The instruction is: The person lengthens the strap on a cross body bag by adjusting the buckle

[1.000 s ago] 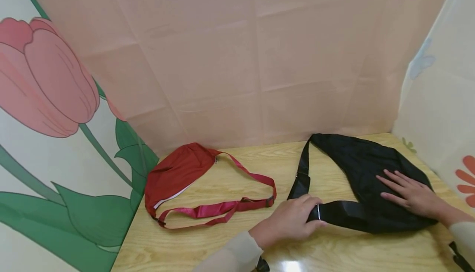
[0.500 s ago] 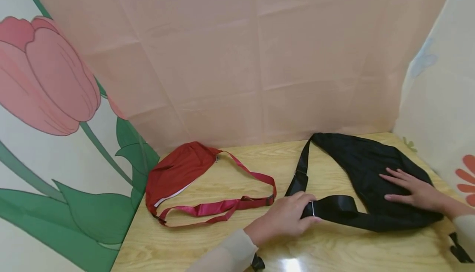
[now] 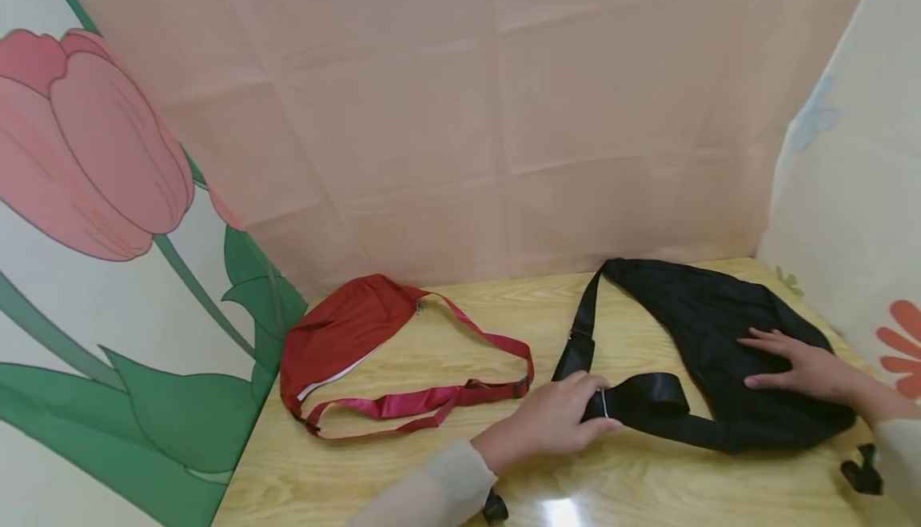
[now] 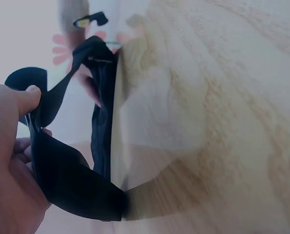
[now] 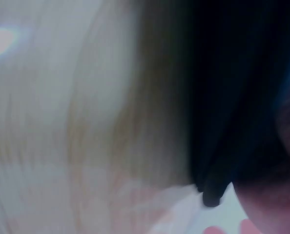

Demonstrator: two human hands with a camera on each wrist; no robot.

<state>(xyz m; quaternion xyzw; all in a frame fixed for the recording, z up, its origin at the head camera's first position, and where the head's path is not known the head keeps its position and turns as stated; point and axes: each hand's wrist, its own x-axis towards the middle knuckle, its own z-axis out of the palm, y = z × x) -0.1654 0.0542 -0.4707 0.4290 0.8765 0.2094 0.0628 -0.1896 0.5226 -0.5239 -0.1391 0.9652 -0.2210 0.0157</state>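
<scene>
A black sling bag [image 3: 708, 311] lies on the right side of the table in the head view. My left hand [image 3: 550, 417] pinches its wide strap [image 3: 665, 423] near a metal slider [image 3: 605, 404]. Beyond the slider, part of the strap stands up in a loop. In the left wrist view, the thumb [image 4: 29, 97] presses on the raised strap, off the wood. My right hand [image 3: 799, 367] rests on the bag body with fingers extended. Black fabric [image 5: 233, 87] fills much of the blurred right wrist view.
To the left lies a red waist bag [image 3: 345, 335] with its red strap [image 3: 424, 403] looped on the wood-grain table [image 3: 388, 487]. A pink sheet [image 3: 432, 111] backs the table. Flower-printed panels [image 3: 849, 191] stand at both sides.
My left hand has drawn slightly left with the strap, and a loop of strap has risen beyond the slider. The right hand has shifted a little on the bag. The red bag stays put.
</scene>
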